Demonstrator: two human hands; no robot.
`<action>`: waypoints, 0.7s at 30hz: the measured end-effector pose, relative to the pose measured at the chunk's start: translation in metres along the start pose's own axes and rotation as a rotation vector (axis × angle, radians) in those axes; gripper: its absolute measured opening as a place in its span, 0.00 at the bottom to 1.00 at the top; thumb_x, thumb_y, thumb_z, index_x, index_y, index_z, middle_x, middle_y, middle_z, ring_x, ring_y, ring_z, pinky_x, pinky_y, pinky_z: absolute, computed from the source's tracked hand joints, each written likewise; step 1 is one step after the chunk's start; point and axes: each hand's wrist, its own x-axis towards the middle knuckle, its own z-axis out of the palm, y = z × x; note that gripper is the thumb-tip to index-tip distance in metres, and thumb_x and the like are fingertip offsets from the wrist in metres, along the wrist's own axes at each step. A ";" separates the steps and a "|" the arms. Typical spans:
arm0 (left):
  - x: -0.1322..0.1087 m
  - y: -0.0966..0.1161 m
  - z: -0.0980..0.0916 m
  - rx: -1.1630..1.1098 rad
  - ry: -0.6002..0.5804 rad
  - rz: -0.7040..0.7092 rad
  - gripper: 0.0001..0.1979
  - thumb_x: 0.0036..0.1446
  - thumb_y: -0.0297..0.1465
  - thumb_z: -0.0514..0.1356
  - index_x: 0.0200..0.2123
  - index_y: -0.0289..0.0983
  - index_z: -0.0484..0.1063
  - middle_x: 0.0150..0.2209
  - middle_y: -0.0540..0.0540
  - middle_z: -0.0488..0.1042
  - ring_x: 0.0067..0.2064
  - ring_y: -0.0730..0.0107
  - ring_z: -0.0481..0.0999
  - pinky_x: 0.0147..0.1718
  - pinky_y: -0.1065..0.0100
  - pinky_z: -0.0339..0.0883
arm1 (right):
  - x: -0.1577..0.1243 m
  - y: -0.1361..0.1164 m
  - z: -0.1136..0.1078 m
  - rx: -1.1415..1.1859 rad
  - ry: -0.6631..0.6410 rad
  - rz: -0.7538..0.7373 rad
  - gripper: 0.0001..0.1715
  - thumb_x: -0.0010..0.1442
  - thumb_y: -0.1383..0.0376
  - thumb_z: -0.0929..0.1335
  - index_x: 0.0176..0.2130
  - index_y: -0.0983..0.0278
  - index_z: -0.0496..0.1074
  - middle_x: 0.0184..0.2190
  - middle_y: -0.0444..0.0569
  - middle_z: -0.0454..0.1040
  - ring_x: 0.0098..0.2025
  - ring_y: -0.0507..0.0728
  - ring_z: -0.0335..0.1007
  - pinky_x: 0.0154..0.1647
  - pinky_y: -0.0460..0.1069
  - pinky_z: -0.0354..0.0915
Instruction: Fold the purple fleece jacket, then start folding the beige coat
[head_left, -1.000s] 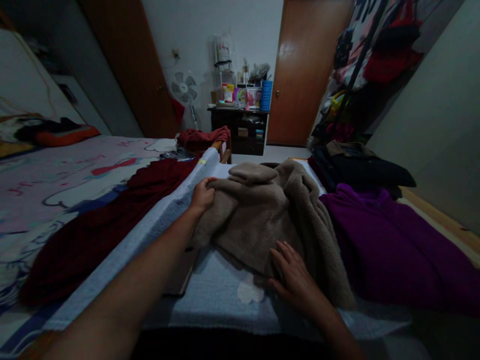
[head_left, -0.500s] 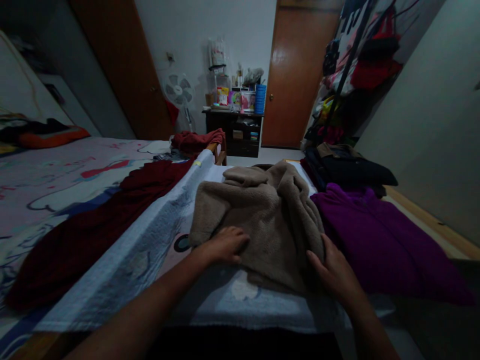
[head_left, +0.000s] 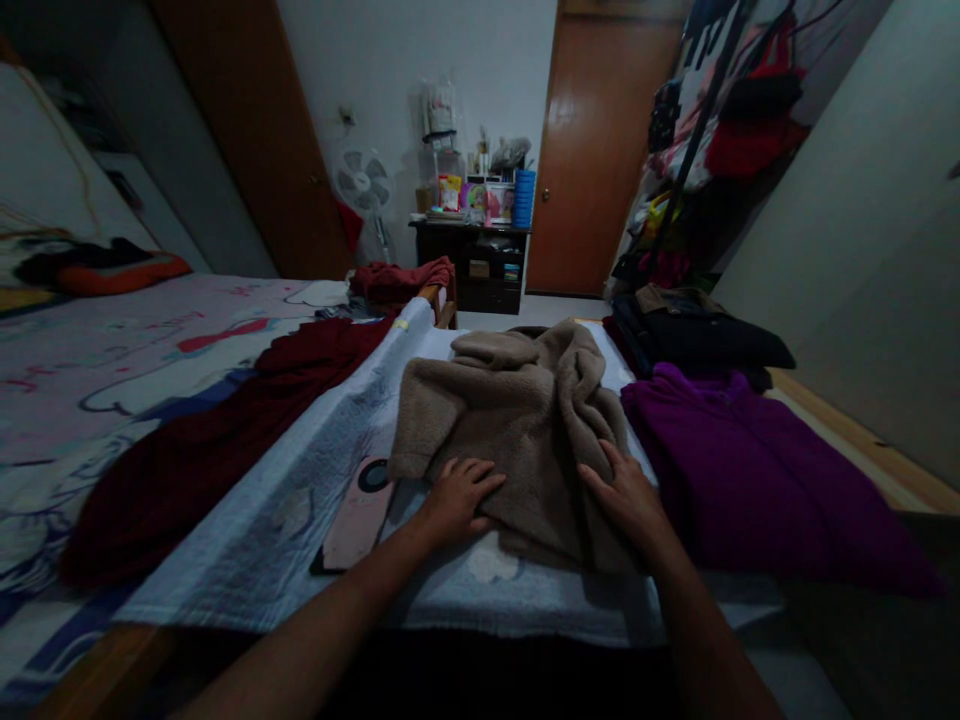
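A brown fleecy jacket (head_left: 517, 430) lies partly folded on a pale blue cloth (head_left: 570, 605) in front of me. On its lower left part rests my left hand (head_left: 461, 497), palm down with the fingers spread. My right hand (head_left: 624, 495) lies on the jacket's right side, fingers stretched out over the folded fabric. Neither hand grips the cloth. Left of the jacket, a pink phone (head_left: 356, 525) with a round dark camera ring lies beside my left forearm.
A folded purple garment (head_left: 765, 480) lies close on the right, with a stack of dark clothes (head_left: 705, 335) behind it. Dark red clothing (head_left: 225, 450) is spread along the bed (head_left: 142, 350) on the left. A fan (head_left: 365, 182) and a dark cabinet (head_left: 487, 290) stand farther back.
My right hand has moved left from the jacket's outer edge to lie flat on top, and that side has been drawn inward. More of the phone shows. My left hand stays nearly in place.
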 end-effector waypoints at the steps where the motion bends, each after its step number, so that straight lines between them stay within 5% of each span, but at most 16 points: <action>1: 0.001 0.001 0.002 0.002 0.017 -0.001 0.35 0.49 0.36 0.66 0.61 0.47 0.63 0.63 0.42 0.63 0.63 0.50 0.59 0.62 0.47 0.46 | 0.001 -0.003 0.000 -0.010 -0.037 0.009 0.38 0.62 0.46 0.60 0.62 0.66 0.61 0.52 0.59 0.71 0.51 0.65 0.71 0.49 0.55 0.65; 7: 0.000 -0.005 -0.002 -0.064 -0.018 0.022 0.38 0.46 0.29 0.62 0.63 0.41 0.61 0.65 0.41 0.60 0.65 0.54 0.58 0.64 0.53 0.47 | 0.013 -0.005 -0.010 -0.114 -0.152 0.069 0.28 0.57 0.60 0.64 0.56 0.65 0.67 0.42 0.55 0.76 0.41 0.64 0.75 0.37 0.52 0.64; 13: -0.005 -0.014 -0.009 -0.116 -0.175 -0.007 0.47 0.42 0.26 0.60 0.67 0.44 0.52 0.70 0.44 0.50 0.69 0.55 0.50 0.66 0.49 0.41 | 0.048 -0.004 -0.055 0.030 -0.073 0.086 0.24 0.60 0.54 0.63 0.50 0.63 0.72 0.39 0.52 0.78 0.41 0.62 0.75 0.39 0.51 0.64; 17: -0.006 -0.012 -0.007 -0.110 -0.072 -0.021 0.43 0.42 0.21 0.58 0.65 0.42 0.58 0.67 0.43 0.58 0.67 0.58 0.56 0.65 0.52 0.48 | 0.061 -0.010 -0.069 -0.011 -0.053 0.097 0.28 0.62 0.49 0.61 0.50 0.65 0.73 0.40 0.55 0.77 0.42 0.64 0.75 0.41 0.52 0.64; 21: -0.004 -0.017 0.004 -0.129 0.100 -0.023 0.35 0.44 0.17 0.56 0.57 0.40 0.68 0.59 0.44 0.70 0.61 0.60 0.67 0.60 0.57 0.58 | 0.056 -0.014 -0.058 -0.130 -0.294 0.084 0.37 0.63 0.42 0.57 0.47 0.67 0.75 0.43 0.59 0.76 0.45 0.65 0.74 0.44 0.54 0.64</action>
